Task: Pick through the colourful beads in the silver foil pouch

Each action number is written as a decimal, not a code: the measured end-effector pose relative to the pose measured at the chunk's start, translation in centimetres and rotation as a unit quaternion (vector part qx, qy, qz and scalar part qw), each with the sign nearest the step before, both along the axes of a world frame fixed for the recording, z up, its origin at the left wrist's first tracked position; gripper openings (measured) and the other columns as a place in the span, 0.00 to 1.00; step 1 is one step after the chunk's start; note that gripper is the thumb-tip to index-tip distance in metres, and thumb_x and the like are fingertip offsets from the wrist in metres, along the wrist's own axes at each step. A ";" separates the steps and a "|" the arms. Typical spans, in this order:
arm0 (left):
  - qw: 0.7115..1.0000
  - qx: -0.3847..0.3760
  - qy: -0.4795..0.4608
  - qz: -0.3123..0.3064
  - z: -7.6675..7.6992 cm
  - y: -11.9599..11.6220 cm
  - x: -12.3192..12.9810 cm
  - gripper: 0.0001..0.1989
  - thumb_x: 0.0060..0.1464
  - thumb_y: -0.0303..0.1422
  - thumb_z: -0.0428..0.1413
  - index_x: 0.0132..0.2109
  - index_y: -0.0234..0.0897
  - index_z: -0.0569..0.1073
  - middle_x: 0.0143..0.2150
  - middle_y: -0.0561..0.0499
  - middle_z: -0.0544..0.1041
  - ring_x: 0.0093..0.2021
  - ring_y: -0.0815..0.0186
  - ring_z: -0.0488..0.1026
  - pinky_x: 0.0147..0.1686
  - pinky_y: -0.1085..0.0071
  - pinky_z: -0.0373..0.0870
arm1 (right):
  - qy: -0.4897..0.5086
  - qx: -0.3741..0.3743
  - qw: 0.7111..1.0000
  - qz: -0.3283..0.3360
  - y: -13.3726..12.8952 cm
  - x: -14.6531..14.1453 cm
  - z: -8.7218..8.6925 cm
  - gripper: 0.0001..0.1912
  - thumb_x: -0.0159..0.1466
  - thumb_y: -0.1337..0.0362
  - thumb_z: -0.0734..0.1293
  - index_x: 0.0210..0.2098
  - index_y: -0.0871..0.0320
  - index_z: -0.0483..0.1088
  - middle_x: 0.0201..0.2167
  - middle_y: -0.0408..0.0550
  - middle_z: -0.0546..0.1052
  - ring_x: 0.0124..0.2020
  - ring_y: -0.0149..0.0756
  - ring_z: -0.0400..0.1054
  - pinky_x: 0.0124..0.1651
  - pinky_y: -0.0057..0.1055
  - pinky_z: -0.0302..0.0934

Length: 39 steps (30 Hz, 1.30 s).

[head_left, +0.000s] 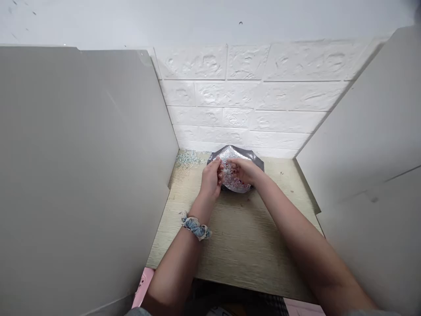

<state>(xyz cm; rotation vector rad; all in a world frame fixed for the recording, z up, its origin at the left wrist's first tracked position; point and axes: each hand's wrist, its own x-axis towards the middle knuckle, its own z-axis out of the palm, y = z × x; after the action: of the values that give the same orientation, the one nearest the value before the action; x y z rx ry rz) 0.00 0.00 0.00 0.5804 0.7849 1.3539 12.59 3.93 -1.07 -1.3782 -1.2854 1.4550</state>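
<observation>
Nearest the camera, on the side of the silver bag [259,164] toward the person, two bare forearms reach up: the left forearm [179,259] and the right forearm [302,237], a bit of grey sleeve [140,312] showing below the left one. Well to the left of the bag stands a plain grey panel [82,153]. Nearer the person than the bag, and to its left, a pink thing [144,283] shows beside the forearm, and a blue and white scrunchie [197,227] circles the left wrist. Just left of the bag, a scatter of tiny pale blue beads [190,159] lies on the wooden table [250,245]. The left hand [212,175] is at the bag's left side, fingers curled in toward the thumb; whether they pinch anything cannot be told. The bag itself lies on the table near the foot of a white brick-patterned wall [240,94], with small pinkish beads [235,184] on its shiny surface. Over its right part is the right hand [243,170], fingers bent and pointing left; whether they hold a bead is too small to tell. Right of the bag stands another grey panel [368,131].
</observation>
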 end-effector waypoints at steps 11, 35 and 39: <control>1.000 0.011 0.024 -0.011 0.0 -0.1 0.1 0.12 0.47 0.35 0.58 0.27 0.34 0.63 0.20 0.59 0.62 0.15 0.81 0.51 0.13 0.80 0.43 | 0.311 -0.061 0.933 -0.171 -0.1 -1.5 -0.1 0.06 0.62 0.76 0.58 0.35 0.61 0.64 0.29 0.50 0.74 0.31 0.27 0.71 0.34 0.19 0.68; 0.993 0.070 0.093 -0.019 -0.1 -0.2 0.4 0.13 0.48 0.38 0.58 0.26 0.33 0.65 0.21 0.56 0.66 0.14 0.80 0.55 0.12 0.79 0.44 | 0.341 0.003 0.924 -0.171 -0.7 -2.1 0.0 0.10 0.60 0.61 0.67 0.28 0.60 0.65 0.17 0.40 0.68 0.16 0.22 0.61 0.18 0.18 0.59; 0.995 0.056 0.084 -0.014 0.0 -0.3 0.3 0.13 0.46 0.37 0.59 0.26 0.34 0.64 0.21 0.57 0.66 0.15 0.80 0.55 0.12 0.80 0.44 | 0.351 -0.052 0.911 -0.208 -0.6 -2.0 -0.1 0.11 0.64 0.60 0.62 0.28 0.59 0.63 0.11 0.33 0.53 0.11 0.20 0.46 0.12 0.18 0.44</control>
<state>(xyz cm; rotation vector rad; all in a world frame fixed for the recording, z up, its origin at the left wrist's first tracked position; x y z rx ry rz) 0.32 -0.28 -0.03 0.7988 0.8361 1.3414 10.61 3.36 -1.13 -0.9581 -0.4282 1.5144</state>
